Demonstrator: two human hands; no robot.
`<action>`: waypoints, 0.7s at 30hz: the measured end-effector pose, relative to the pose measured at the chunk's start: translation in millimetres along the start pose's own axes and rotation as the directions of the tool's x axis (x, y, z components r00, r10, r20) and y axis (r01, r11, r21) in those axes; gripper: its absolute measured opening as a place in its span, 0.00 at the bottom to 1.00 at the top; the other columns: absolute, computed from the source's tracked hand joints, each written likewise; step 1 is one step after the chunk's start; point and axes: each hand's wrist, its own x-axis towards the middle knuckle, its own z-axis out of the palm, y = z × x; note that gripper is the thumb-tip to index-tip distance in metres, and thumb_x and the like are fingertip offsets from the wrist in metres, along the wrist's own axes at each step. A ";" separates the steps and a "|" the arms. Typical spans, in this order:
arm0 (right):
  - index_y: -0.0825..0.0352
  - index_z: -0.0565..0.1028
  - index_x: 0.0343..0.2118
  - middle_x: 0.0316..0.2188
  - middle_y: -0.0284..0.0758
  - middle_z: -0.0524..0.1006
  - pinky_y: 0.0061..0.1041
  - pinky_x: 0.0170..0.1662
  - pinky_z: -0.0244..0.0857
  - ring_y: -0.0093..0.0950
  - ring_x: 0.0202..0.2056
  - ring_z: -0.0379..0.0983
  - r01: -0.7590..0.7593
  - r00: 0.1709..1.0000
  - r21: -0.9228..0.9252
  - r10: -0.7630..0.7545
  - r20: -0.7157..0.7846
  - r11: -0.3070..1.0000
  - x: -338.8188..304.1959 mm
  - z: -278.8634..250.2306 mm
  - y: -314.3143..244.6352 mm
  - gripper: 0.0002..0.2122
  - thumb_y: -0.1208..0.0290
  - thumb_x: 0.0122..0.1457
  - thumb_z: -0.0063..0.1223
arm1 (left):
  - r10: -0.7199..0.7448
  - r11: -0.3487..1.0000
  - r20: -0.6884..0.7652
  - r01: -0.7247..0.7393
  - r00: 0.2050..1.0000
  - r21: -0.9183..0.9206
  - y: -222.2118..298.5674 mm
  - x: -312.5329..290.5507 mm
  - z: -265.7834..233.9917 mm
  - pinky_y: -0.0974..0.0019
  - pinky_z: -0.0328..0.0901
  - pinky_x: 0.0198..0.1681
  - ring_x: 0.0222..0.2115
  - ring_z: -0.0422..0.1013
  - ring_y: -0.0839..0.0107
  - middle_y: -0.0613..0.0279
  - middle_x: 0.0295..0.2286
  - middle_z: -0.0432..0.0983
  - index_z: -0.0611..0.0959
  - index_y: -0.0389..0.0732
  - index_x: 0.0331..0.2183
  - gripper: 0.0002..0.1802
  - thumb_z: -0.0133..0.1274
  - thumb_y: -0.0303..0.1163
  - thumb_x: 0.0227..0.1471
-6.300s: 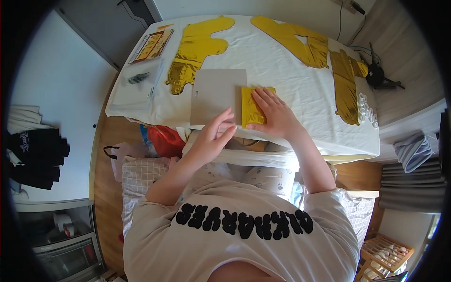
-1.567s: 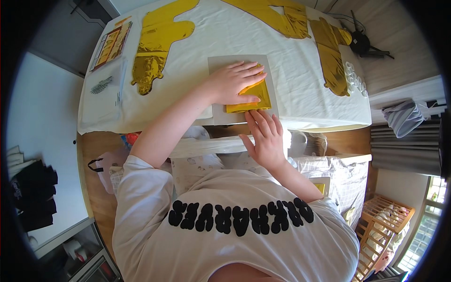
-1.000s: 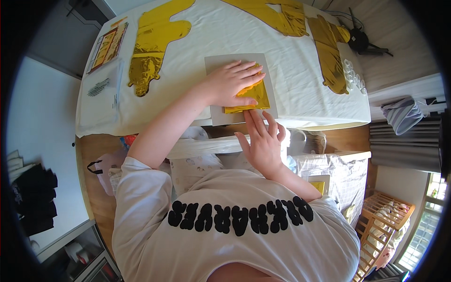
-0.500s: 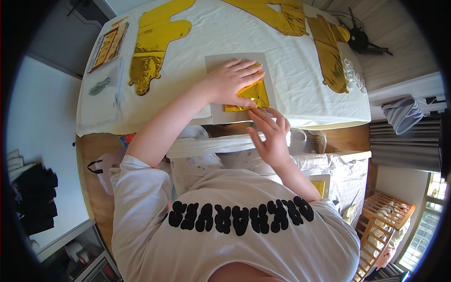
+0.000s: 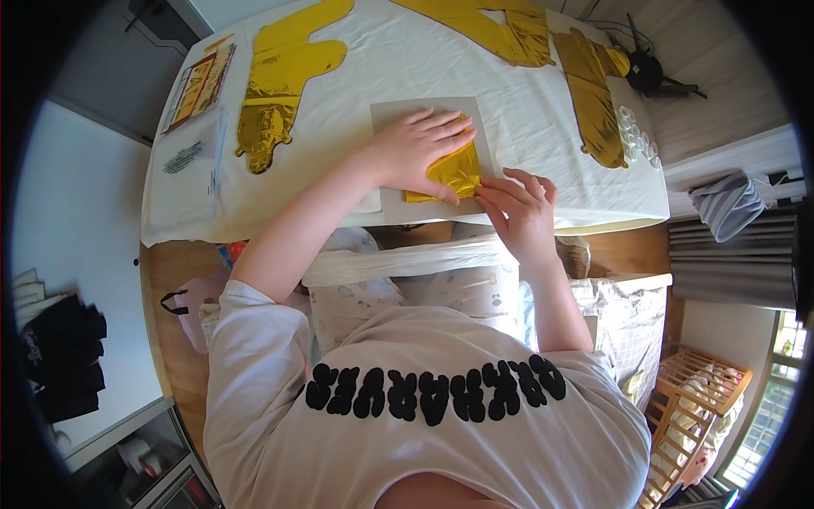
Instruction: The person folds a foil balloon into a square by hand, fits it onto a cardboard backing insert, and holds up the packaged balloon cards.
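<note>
A folded piece of gold foil balloon (image 5: pixel 460 172) lies on a grey board (image 5: pixel 392 116) near the table's front edge. My left hand (image 5: pixel 415 153) rests flat across the foil, fingers spread and pointing right, covering its upper left part. At the foil's lower right corner, my right hand (image 5: pixel 524 208) pinches the edge between thumb and index finger. The other fingers of that hand are bent above the board's right side.
Flat gold foil balloons lie at the far left (image 5: pixel 275 85), far middle (image 5: pixel 500 34) and right (image 5: pixel 593 102). Clear plastic bags (image 5: pixel 182 174) lie at left, small clear round pieces (image 5: pixel 638 136) at right. A black device (image 5: pixel 649 72) stands beyond the right edge.
My right hand has moved right, from below the foil to its lower right corner, and now pinches there. My left hand stays flat on the foil.
</note>
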 end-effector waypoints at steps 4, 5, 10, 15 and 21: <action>0.56 0.85 0.37 0.44 0.23 0.83 0.37 0.57 0.56 0.31 0.53 0.73 0.047 0.999 -0.035 -0.046 0.019 0.998 -0.4 -7.9 1.6 0.08 0.66 0.54 0.67 | 0.016 0.999 -0.024 -0.015 1.000 0.037 -0.4 -2.0 -0.2 0.51 0.42 0.72 0.70 0.46 0.59 0.57 0.69 0.51 0.57 0.45 0.69 0.68 0.53 0.81 0.39; 0.56 0.85 0.37 0.44 0.23 0.83 0.37 0.57 0.56 0.31 0.53 0.73 0.045 0.999 -0.036 -0.044 0.019 0.998 -1.5 -7.9 3.6 0.08 0.66 0.54 0.67 | 0.018 0.999 -0.023 -0.017 1.000 0.036 -0.2 -2.0 -0.2 0.51 0.42 0.72 0.70 0.46 0.59 0.57 0.69 0.51 0.57 0.45 0.69 0.68 0.53 0.81 0.39; 0.60 0.84 0.37 0.46 0.30 0.81 0.39 0.57 0.59 0.34 0.53 0.73 0.059 0.998 0.026 -0.060 0.022 0.998 3.0 -12.9 3.6 0.06 0.69 0.56 0.64 | 0.024 0.999 -0.043 -0.022 0.999 0.028 0.6 -3.5 0.0 0.51 0.43 0.72 0.70 0.46 0.59 0.57 0.69 0.51 0.58 0.45 0.69 0.68 0.54 0.80 0.38; 0.65 0.77 0.45 0.49 0.36 0.78 0.42 0.56 0.62 0.42 0.52 0.71 -0.042 0.981 0.322 -0.023 0.195 0.946 44.8 -4.8 5.5 0.13 0.70 0.58 0.61 | 0.014 1.000 -0.017 -0.013 1.000 0.023 4.1 0.7 -6.2 0.51 0.43 0.72 0.70 0.46 0.59 0.56 0.69 0.52 0.58 0.43 0.68 0.68 0.57 0.78 0.38; 0.62 0.62 0.65 0.66 0.40 0.62 0.44 0.66 0.56 0.46 0.64 0.60 0.195 0.965 0.226 -0.228 0.131 0.954 72.6 43.5 -5.4 0.28 0.61 0.64 0.55 | -0.011 0.998 0.072 0.016 0.997 -0.059 4.7 -2.4 -9.1 0.47 0.39 0.72 0.70 0.46 0.59 0.50 0.67 0.56 0.61 0.37 0.67 0.69 0.60 0.77 0.36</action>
